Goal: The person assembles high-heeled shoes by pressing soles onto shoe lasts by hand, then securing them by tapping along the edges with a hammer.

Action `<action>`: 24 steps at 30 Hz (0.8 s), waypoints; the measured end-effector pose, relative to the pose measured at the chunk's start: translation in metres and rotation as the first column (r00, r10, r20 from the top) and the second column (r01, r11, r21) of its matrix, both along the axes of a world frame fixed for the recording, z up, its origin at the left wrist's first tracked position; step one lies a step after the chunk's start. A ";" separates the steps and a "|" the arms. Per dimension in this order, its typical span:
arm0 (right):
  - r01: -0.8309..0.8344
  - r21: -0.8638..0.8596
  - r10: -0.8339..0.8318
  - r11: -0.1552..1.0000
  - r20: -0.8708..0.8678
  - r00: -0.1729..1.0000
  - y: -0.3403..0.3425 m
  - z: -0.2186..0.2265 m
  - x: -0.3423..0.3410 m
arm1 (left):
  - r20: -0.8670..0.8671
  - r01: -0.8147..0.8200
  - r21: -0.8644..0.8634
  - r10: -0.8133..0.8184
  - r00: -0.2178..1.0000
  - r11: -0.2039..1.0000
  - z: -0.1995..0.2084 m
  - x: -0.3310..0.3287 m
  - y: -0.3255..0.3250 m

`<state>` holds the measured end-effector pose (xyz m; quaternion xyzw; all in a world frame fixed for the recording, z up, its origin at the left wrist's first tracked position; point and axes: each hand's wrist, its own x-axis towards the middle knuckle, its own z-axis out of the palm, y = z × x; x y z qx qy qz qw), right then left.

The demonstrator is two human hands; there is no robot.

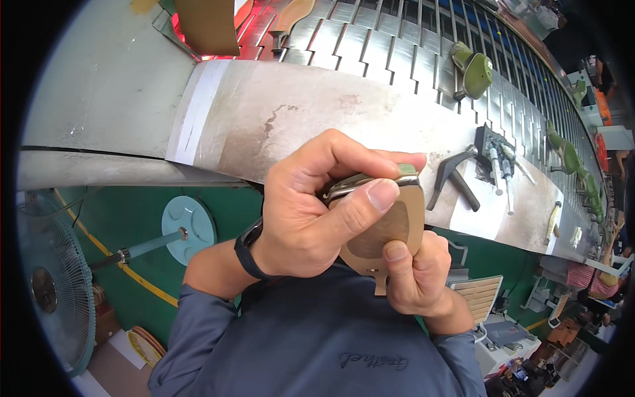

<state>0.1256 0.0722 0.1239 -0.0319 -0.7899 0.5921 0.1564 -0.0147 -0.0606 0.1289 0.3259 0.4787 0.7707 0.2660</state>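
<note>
A brown insole board (380,245) lies against a shoe last, of which a metal-edged green end (408,171) shows at the top. My left hand (317,212) is closed around that end, its thumb pressing near the metal edge and its fingers curled over the far side. My right hand (420,274) grips the lower part, with the thumb flat on the board. A narrow tab sticks out at the bottom of the board. Most of the last is hidden behind the board and my hands. Both hands hold the piece above the table's near edge, in front of my chest.
A black hammer (463,188) lies on the worn worktable (311,99), beside a dark block (493,155) with several pens. Beyond runs a metal slat conveyor (370,40) carrying green shoe lasts (475,74). A standing fan (56,284) is at the left.
</note>
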 end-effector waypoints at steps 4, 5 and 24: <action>-0.085 0.059 0.083 0.995 0.043 0.996 -0.005 -0.001 -0.003 | -0.070 -0.047 -0.037 0.045 0.997 0.998 0.003 -0.006 -0.012; -0.105 0.079 0.102 0.991 0.043 0.994 -0.006 -0.002 -0.004 | -0.096 -0.058 -0.071 0.051 0.994 0.996 0.007 -0.008 -0.014; 0.029 0.034 -0.027 0.999 -0.061 0.998 -0.016 -0.017 -0.025 | -0.601 -0.439 -0.307 0.186 0.778 0.845 0.012 -0.014 -0.026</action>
